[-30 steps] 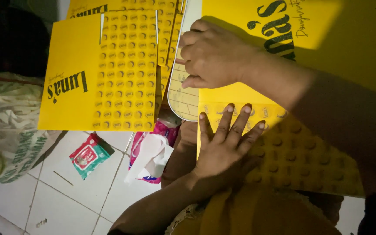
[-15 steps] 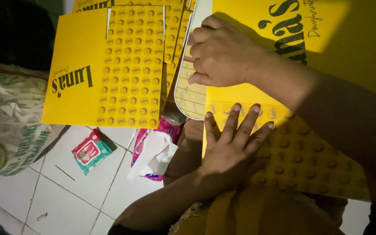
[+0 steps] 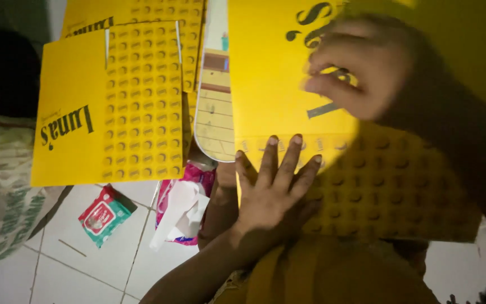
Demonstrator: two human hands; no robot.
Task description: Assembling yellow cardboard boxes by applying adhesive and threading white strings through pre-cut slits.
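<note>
A large yellow card sheet with dark lettering and a field of raised dots lies across my lap. My left hand comes up from the bottom. It lies flat on the sheet's lower dotted part with its fingers spread. My right hand reaches in from the right and is blurred. Its bent fingers and thumb rest on the sheet's printed face by the lettering. I cannot tell if it grips the sheet or only presses on it.
More yellow dotted sheets lie stacked on the left, with a cream lined card between the two piles. On the white tiled floor lie a red and green packet and a pink and white wrapper. A printed sack sits far left.
My right hand has slid from the sheet's left edge to the right across the lettering. The sheet's left edge now reaches further left. My left hand stays flat in place.
</note>
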